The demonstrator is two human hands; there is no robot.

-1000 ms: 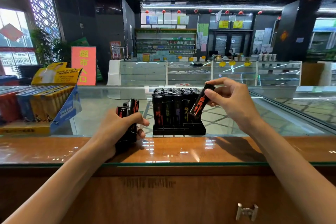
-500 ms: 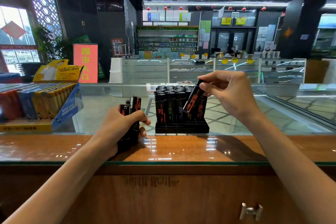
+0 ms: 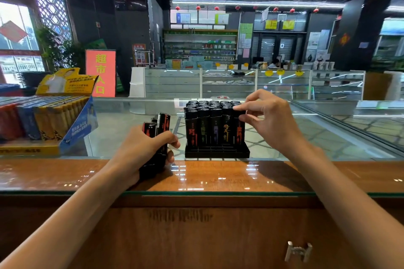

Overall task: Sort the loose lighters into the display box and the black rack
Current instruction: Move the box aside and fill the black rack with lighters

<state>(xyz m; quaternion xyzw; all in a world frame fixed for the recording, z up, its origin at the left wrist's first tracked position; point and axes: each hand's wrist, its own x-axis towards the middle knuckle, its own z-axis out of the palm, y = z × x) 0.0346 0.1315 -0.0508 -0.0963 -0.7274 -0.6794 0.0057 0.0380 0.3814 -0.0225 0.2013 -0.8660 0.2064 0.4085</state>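
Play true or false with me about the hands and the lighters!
1. The left hand holds a bunch of black lighters. True.
2. The black rack lies tipped over. False: it stands upright on the glass counter.
3. The right hand pinches the corner lighter standing in the black rack. True.
4. The display box holds only black lighters. False: it holds coloured lighters, orange, blue and yellow.

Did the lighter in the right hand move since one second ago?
Yes. The lighter went down into the front right slot of the black rack and stands upright.
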